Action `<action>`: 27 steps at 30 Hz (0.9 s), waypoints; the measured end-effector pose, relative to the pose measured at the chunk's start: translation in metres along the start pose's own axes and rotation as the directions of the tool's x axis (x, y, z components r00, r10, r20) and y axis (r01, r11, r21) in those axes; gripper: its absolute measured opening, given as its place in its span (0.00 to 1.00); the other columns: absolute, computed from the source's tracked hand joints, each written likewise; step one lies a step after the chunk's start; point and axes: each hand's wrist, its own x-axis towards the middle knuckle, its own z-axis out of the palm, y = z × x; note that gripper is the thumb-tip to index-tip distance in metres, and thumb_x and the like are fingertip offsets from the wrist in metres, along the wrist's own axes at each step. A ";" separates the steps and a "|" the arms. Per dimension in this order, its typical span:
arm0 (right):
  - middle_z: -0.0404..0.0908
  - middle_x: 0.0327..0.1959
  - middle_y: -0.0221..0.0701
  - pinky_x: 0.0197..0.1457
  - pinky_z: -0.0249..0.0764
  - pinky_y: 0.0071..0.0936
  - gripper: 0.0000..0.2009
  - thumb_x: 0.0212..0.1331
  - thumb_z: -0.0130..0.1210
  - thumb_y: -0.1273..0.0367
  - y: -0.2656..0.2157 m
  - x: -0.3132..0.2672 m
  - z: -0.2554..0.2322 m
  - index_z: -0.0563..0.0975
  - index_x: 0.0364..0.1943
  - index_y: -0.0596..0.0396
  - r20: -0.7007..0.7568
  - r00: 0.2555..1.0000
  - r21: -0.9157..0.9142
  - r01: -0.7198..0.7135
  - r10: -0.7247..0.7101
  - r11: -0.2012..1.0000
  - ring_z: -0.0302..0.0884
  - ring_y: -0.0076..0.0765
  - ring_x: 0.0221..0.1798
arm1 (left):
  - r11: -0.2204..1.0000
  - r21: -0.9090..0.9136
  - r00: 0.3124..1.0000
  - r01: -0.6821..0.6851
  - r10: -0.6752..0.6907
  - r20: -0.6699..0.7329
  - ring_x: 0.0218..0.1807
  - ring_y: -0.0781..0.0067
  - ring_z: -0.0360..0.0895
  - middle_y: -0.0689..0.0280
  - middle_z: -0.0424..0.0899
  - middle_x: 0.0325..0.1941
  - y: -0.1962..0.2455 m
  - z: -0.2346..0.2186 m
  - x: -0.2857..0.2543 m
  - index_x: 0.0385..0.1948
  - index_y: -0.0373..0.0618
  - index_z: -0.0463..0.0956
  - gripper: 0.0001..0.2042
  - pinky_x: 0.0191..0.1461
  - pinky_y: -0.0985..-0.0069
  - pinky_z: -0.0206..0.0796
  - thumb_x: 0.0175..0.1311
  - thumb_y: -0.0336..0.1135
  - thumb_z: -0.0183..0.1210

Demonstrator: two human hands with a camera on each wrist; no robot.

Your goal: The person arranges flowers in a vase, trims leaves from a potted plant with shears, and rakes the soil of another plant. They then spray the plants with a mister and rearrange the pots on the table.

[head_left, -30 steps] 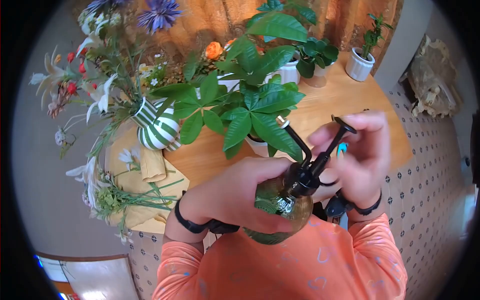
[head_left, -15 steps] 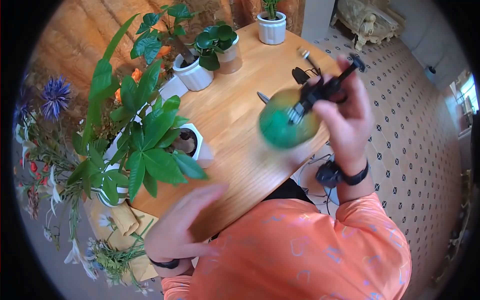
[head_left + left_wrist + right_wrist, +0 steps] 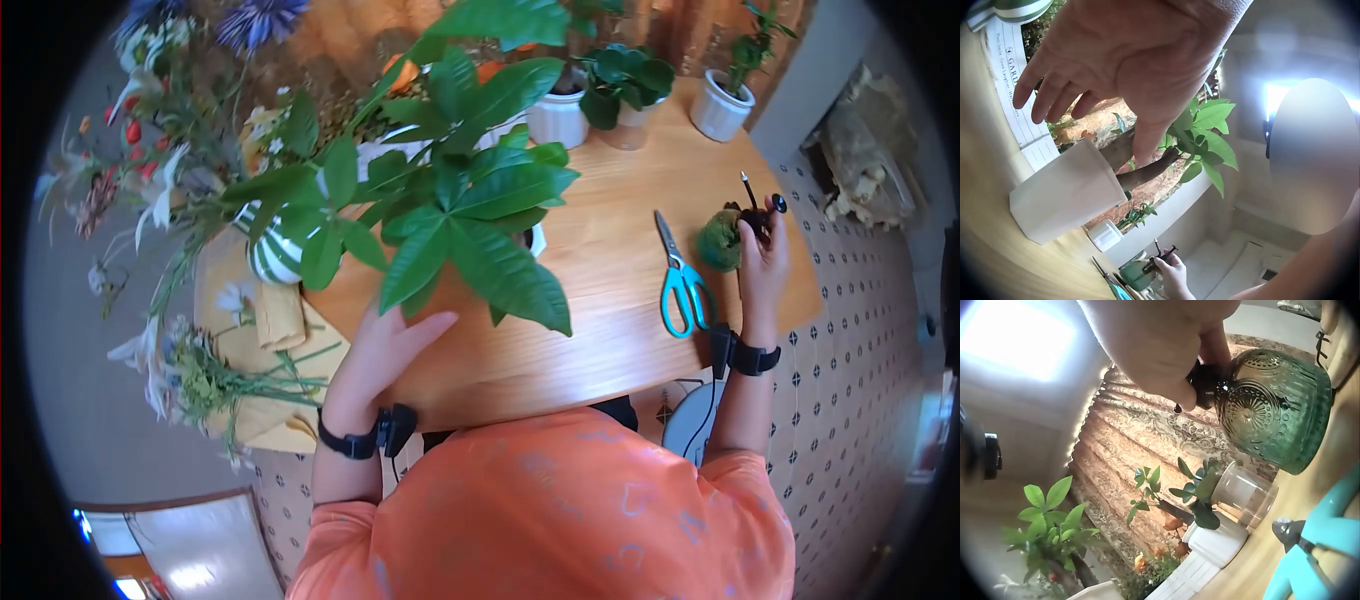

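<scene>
The green glass spray bottle (image 3: 719, 241) is at the table's right side, its black neck held by the right hand (image 3: 765, 262). In the right wrist view, fingers pinch the black collar above the patterned glass of the bottle (image 3: 1275, 406). The left hand (image 3: 385, 350), fingers extended and partly under leaves, is beside the large leafy plant (image 3: 450, 210). In the left wrist view the left hand (image 3: 1129, 62) is spread near the plant's stem, above the white pot (image 3: 1066, 190), holding nothing. Teal-handled scissors (image 3: 684, 290) lie left of the bottle.
Smaller potted plants, among them one in a white pot (image 3: 722, 105), stand along the back of the wooden table (image 3: 600, 230). At the left are a striped vase (image 3: 274, 252) with flowers, a brown paper roll (image 3: 280, 316) and cut stems (image 3: 270, 385) on paper.
The left hand has let go of the bottle and moved to the big plant. The right hand has carried the bottle from in front of the body to the table's right side.
</scene>
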 end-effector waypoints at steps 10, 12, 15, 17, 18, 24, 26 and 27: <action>0.75 0.49 0.38 0.49 0.71 0.25 0.22 0.56 0.56 0.75 0.008 -0.012 -0.004 0.68 0.56 0.60 0.058 0.993 -0.019 -0.101 0.102 0.995 0.75 0.30 0.48 | 0.934 -0.179 0.950 -0.309 0.311 -0.017 0.53 0.72 0.70 0.64 0.73 0.53 -0.018 0.024 0.035 0.53 0.41 0.67 0.20 0.55 0.72 0.64 0.58 0.28 0.59; 0.75 0.49 0.37 0.49 0.71 0.25 0.21 0.56 0.56 0.74 0.005 -0.013 -0.006 0.68 0.56 0.61 0.055 0.993 -0.006 -0.109 0.109 0.994 0.75 0.30 0.48 | 0.942 -0.214 0.964 -0.260 0.265 -0.006 0.53 0.72 0.70 0.64 0.74 0.52 0.002 0.025 0.035 0.53 0.41 0.68 0.19 0.55 0.71 0.65 0.59 0.28 0.58; 0.75 0.47 0.35 0.48 0.71 0.25 0.18 0.57 0.55 0.75 -0.018 -0.012 -0.012 0.70 0.53 0.61 -0.119 0.945 -0.448 0.222 -0.304 0.866 0.74 0.29 0.46 | 0.898 -0.355 0.964 -0.261 0.260 -0.051 0.50 0.73 0.72 0.64 0.76 0.49 0.005 0.034 0.038 0.51 0.41 0.69 0.16 0.52 0.72 0.67 0.61 0.28 0.56; 0.76 0.44 0.34 0.47 0.71 0.23 0.14 0.59 0.54 0.75 -0.048 -0.015 -0.008 0.72 0.49 0.61 -0.218 0.975 0.091 -0.020 0.039 0.996 0.74 0.27 0.44 | 0.835 -0.454 0.950 -0.310 0.289 -0.116 0.48 0.74 0.73 0.65 0.77 0.46 0.004 0.039 0.038 0.50 0.41 0.70 0.14 0.50 0.74 0.68 0.63 0.29 0.54; 0.76 0.44 0.34 0.47 0.71 0.23 0.14 0.59 0.54 0.75 -0.064 -0.016 -0.003 0.72 0.49 0.61 -0.216 0.976 0.101 -0.020 0.041 0.995 0.74 0.27 0.44 | 0.880 -0.451 0.989 -0.145 0.130 -0.064 0.45 0.76 0.74 0.66 0.78 0.44 0.007 0.037 0.037 0.48 0.41 0.71 0.12 0.46 0.76 0.69 0.64 0.31 0.53; 0.78 0.25 0.35 0.38 0.71 0.25 0.15 0.61 0.49 0.68 -0.130 -0.018 0.077 0.71 0.51 0.59 0.643 0.757 0.261 -0.071 -0.118 0.963 0.76 0.28 0.31 | 0.895 -0.444 0.998 -0.043 0.054 0.013 0.37 0.82 0.73 0.69 0.78 0.37 -0.006 0.038 0.040 0.45 0.42 0.72 0.10 0.36 0.82 0.69 0.67 0.35 0.50; 0.77 0.24 0.32 0.35 0.71 0.24 0.15 0.64 0.46 0.66 -0.134 -0.014 0.110 0.71 0.50 0.60 0.784 0.615 0.292 -0.250 -0.081 0.923 0.75 0.26 0.29 | 0.917 -0.390 0.997 -0.082 0.077 -0.028 0.38 0.82 0.72 0.69 0.77 0.37 -0.006 0.033 0.040 0.44 0.42 0.72 0.10 0.36 0.82 0.68 0.67 0.35 0.50; 0.76 0.23 0.31 0.34 0.71 0.23 0.14 0.65 0.45 0.66 -0.133 -0.014 0.126 0.71 0.48 0.61 0.834 0.549 0.289 -0.353 -0.053 0.890 0.74 0.25 0.28 | 0.909 -0.411 0.998 -0.069 0.068 -0.018 0.38 0.82 0.72 0.69 0.77 0.37 -0.008 0.030 0.040 0.44 0.42 0.72 0.10 0.36 0.82 0.69 0.67 0.35 0.50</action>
